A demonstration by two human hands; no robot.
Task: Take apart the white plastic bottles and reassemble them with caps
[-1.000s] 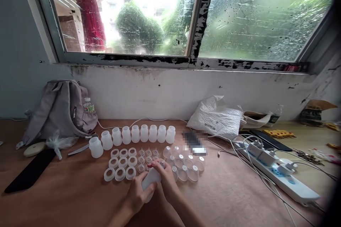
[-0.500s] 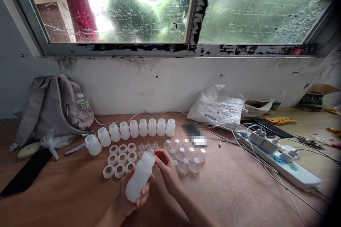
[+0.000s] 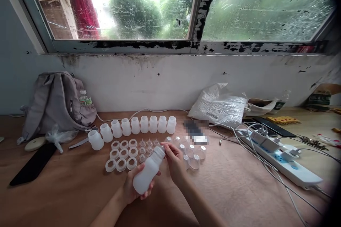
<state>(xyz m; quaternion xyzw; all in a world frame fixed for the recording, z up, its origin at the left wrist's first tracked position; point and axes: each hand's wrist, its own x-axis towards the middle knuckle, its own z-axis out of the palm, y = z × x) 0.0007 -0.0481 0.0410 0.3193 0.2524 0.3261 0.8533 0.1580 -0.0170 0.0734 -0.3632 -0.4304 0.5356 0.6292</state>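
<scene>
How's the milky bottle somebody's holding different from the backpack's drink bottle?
The milky bottle leans in the left hand; the drink bottle sits in the side pocket of the backpack. The milky bottle is cloudy white with no label showing; the drink bottle is see-through with a green label. The milky bottle has the right hand at its mouth; the drink bottle wears a white cap. Both narrow toward the top.

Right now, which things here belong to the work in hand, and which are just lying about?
Likely part of the work: held bottle; standing bottles; white rings; small clear parts; clear caps.

Seemingly just lying about: backpack; silver bag; power strip; yellow pieces.
</scene>
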